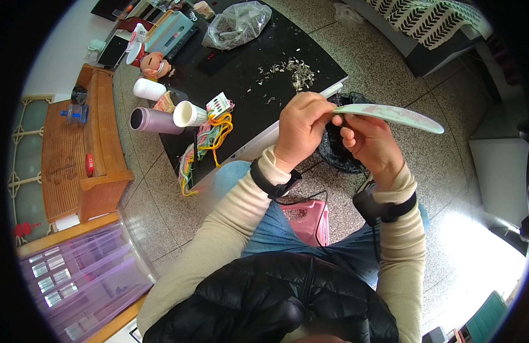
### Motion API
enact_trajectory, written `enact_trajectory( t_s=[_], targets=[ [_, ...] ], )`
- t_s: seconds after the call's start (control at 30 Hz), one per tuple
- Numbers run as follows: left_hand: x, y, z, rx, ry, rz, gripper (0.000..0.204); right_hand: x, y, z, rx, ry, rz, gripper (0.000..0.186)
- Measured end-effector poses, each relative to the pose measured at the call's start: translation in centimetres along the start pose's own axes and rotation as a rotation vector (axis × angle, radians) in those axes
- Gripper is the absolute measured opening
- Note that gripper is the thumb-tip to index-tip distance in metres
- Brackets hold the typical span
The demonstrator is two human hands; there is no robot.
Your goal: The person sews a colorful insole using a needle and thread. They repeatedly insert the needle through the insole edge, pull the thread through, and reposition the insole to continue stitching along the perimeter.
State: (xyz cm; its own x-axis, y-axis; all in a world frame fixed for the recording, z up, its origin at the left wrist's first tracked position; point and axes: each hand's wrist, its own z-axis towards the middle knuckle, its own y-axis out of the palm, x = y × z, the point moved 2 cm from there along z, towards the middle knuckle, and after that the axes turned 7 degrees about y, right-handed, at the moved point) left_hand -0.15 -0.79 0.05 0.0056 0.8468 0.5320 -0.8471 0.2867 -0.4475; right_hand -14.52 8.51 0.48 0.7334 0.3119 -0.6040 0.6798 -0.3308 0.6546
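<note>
My left hand (pixel 300 128) and my right hand (pixel 367 140) are raised together in front of me, above my knees. Between them they hold a long, flat, pale green piece (pixel 399 116) shaped like a shoe insole, seen nearly edge-on and reaching out to the right. My left fingers pinch its left end; my right fingers are curled under it. Any needle or thread at the fingertips is too small to make out. Each wrist wears a black band.
A black low table (pixel 259 91) holds a tangle of coloured threads (pixel 210 137), a white cup (pixel 189 114), a lilac flask (pixel 153 120), scattered seed shells (pixel 299 73) and a clear bag (pixel 237 24). A black-lined bin (pixel 339 148) stands behind my hands. A wooden bench (pixel 84 148) is at left.
</note>
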Motion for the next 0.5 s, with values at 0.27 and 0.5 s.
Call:
enact_trajectory(
  t_s=[0.27,0.5],
  targets=[
    [-1.5,0.5,-1.5,-0.06,-0.522,-0.834,0.014,0.5,-2.8,2.0,-0.112,-0.149,0.027,0.029],
    [-0.9,1.0,-1.6,-0.179,-0.459,-0.863,0.014,2.6,-3.4,2.9,-0.348,-0.387,0.109,0.033]
  ],
)
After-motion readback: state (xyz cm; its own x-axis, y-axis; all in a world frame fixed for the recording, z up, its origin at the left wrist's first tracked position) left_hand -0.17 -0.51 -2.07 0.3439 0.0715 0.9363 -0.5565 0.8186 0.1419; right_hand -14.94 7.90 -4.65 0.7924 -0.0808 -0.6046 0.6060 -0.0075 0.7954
